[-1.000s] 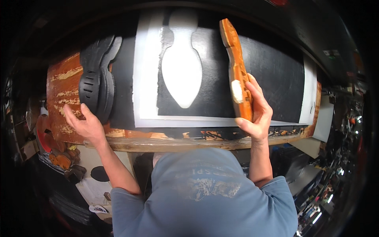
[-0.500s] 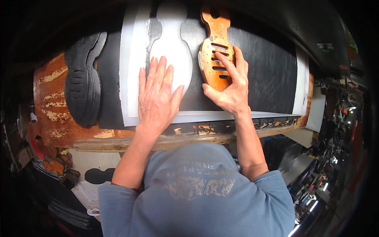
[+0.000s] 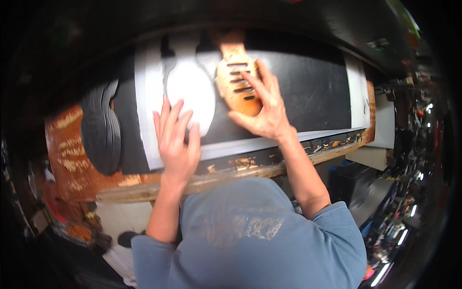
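My right hand [image 3: 267, 110] grips an orange-brown, sole-shaped template [image 3: 237, 86] with several dark slots. The thumb is at its lower end, one finger lies across the slots and the others are along the right edge. The template rests on a black sheet [image 3: 308, 86], right beside a white sole-shaped area [image 3: 191, 91] in that sheet. My left hand [image 3: 177, 139] has its fingers spread over the white area's lower left side and the white sheet edge. It is slightly blurred and holds nothing; whether it touches the sheet I cannot tell.
Black slotted sole-shaped pieces [image 3: 102, 130] are stacked at the left on a worn reddish-brown board [image 3: 67, 154]. A white sheet [image 3: 358, 103] lies beneath the black one. Scraps [image 3: 245, 162] lie along the bench's wooden front edge [image 3: 231, 179]. Cluttered goods [image 3: 414, 173] fill the right side.
The template has moved left with my right hand, closer to the white area. My left hand has slid back toward the near edge, its fingers spreading. The whole view has shifted.
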`<state>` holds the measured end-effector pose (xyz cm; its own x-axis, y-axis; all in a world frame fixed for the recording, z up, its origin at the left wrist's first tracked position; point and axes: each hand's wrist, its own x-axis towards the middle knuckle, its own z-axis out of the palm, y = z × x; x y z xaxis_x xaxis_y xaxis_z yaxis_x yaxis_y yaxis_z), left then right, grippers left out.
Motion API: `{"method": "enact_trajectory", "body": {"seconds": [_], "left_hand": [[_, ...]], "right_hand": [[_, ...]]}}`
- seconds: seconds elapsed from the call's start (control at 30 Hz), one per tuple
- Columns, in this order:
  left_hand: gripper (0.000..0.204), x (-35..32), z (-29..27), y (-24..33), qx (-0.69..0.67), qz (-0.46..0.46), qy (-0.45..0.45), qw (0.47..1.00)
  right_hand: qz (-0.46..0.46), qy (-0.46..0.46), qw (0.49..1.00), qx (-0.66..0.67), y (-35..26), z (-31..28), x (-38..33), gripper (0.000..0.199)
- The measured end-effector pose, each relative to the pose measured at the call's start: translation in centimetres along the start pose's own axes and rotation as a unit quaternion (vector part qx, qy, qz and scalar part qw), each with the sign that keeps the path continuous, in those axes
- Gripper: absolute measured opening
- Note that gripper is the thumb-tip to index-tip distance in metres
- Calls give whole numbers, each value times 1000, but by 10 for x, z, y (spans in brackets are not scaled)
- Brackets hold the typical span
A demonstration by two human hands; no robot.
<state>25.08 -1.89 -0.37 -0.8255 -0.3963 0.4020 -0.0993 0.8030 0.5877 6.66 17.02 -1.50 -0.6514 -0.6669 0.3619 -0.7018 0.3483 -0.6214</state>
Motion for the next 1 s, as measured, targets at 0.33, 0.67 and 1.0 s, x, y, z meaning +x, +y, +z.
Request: {"method": "enact_trajectory", "body": {"seconds": [0.33, 0.67, 1.0], "left_hand": [[12, -96, 22, 43, -67, 91, -46, 993], [13, -115, 35, 26, -4, 82, 14, 997], [23, -117, 39, 25, 55, 76, 47, 994]], "right_hand": [[-42, 144, 986, 71, -1, 15, -26, 77], [85, 534, 818, 197, 130, -204, -73, 31], [132, 451, 843, 262, 154, -256, -150, 34]]}}
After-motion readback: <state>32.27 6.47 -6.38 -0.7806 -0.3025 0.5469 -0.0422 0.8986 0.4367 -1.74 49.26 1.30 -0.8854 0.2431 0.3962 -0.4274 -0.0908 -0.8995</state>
